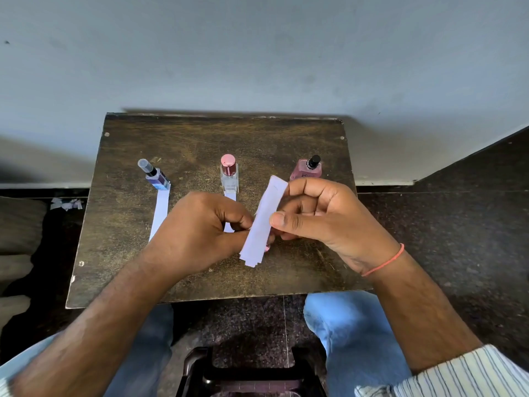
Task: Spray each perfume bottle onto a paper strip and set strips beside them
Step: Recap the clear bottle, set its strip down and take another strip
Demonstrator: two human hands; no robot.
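blue bottle (pixel 158 176): far left on the counter (pixel 120 253), upright, a paper strip (pixel 160 209) lying in front of it and touching its base.
clear bottle (pixel 229 174): middle, pink cap, a second strip (pixel 230 196) in front of it, mostly hidden behind your left hand.
left hand (pixel 197 227): fingers curled, pinching the lower part of the stack of strips (pixel 264 223) held above the counter.
stack of strips: several sheets fanned at the bottom edge; you seem to be peeling one off.
right hand (pixel 320 216): thumb and fingers clamped on the stack's right edge.
pink bottle (pixel 307 170): right, black cap, no strip beside it yet.
risk: two sheets may come away together, since the edges cling; your right knuckles sit near the pink bottle, so a jerk could tip it.
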